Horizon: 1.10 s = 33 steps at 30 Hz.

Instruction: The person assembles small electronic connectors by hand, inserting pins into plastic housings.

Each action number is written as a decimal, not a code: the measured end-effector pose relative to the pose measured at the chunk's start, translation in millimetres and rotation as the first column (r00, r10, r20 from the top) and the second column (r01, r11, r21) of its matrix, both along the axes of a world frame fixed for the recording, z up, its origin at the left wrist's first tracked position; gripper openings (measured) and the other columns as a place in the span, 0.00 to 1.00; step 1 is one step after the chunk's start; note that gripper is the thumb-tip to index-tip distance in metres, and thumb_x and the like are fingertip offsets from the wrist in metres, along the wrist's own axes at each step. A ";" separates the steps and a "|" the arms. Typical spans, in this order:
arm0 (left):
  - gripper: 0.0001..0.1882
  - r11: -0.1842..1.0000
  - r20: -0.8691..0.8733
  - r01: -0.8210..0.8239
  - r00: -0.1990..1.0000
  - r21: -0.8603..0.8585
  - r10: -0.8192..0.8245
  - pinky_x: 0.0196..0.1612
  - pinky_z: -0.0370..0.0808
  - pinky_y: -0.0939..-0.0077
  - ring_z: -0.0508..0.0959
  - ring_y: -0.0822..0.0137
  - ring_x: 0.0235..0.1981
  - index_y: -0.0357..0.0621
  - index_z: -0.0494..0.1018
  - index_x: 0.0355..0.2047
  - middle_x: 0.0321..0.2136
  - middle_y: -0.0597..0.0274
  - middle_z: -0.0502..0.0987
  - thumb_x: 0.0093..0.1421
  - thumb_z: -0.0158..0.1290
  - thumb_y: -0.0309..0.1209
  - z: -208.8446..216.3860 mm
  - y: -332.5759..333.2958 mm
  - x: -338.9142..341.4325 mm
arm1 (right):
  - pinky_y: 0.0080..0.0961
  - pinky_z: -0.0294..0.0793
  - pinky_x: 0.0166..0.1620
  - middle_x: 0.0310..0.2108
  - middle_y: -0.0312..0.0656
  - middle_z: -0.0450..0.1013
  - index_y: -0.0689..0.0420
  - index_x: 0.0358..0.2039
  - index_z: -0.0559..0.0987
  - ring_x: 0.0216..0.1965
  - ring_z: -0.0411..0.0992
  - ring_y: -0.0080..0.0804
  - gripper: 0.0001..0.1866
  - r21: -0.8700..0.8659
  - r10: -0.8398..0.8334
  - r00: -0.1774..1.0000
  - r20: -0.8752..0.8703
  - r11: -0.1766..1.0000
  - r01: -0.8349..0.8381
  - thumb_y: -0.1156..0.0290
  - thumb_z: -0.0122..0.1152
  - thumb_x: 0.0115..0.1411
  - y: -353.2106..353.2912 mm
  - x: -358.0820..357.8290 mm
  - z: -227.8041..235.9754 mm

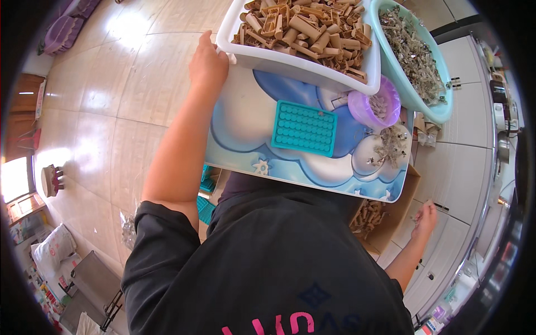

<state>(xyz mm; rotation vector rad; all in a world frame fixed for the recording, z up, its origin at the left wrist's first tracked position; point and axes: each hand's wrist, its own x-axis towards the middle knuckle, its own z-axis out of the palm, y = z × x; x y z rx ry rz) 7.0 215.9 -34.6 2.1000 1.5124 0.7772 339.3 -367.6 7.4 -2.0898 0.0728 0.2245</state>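
My left hand (209, 66) is at the near left corner of a white plastic bin (301, 68), its fingers bent against the bin's side. The bin is heaped with brown plastic parts (304, 30). Out to the right, my right hand (426, 220) hangs low beside a cardboard box (397, 215), fingers drawn together; whatever they may hold is too small to make out. A teal tray with rows of round cups (304, 128) lies on the cloud-patterned table (240, 134) before me. Right of it is a loose pile of small clear and metal pieces (390, 145).
A purple basket (375, 103) holds small clear pieces. Behind it, an oval mint tub (441, 111) is filled with metal-and-clear parts. More brown parts (368, 216) lie in the cardboard box. White cabinets (460, 167) line the right; a stool (51, 180) stands on the tiled floor at left.
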 end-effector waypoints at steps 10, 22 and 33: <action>0.29 0.981 0.066 0.080 0.995 -0.176 -0.069 0.38 0.70 0.64 0.75 0.55 0.33 0.41 0.60 0.54 0.35 0.54 0.74 0.49 0.51 0.28 28.1 -101.4 -59.0 | 0.29 0.70 0.43 0.39 0.47 0.70 0.59 0.55 0.65 0.39 0.70 0.38 0.27 -0.860 0.434 0.864 0.255 0.510 -0.002 0.67 0.57 0.55 -3.6 -20.6 -20.2; 0.25 0.986 -0.026 0.153 0.987 -0.071 -0.156 0.32 0.72 0.69 0.74 0.62 0.27 0.49 0.65 0.49 0.32 0.60 0.73 0.49 0.54 0.30 23.4 -112.3 -64.2 | 0.34 0.66 0.48 0.43 0.47 0.69 0.61 0.46 0.73 0.44 0.68 0.43 0.20 -0.620 0.773 0.136 0.620 0.588 -0.519 0.76 0.60 0.51 275.2 -127.1 79.0; 0.19 0.974 0.091 0.198 0.974 0.106 -0.208 0.27 0.70 0.66 0.74 0.60 0.26 0.46 0.69 0.42 0.27 0.60 0.70 0.46 0.51 0.27 10.2 -107.5 -70.3 | 0.29 0.66 0.40 0.26 0.40 0.68 0.60 0.35 0.73 0.33 0.66 0.38 0.10 -0.538 0.827 0.133 0.545 0.468 -0.701 0.70 0.59 0.54 404.2 -143.1 56.7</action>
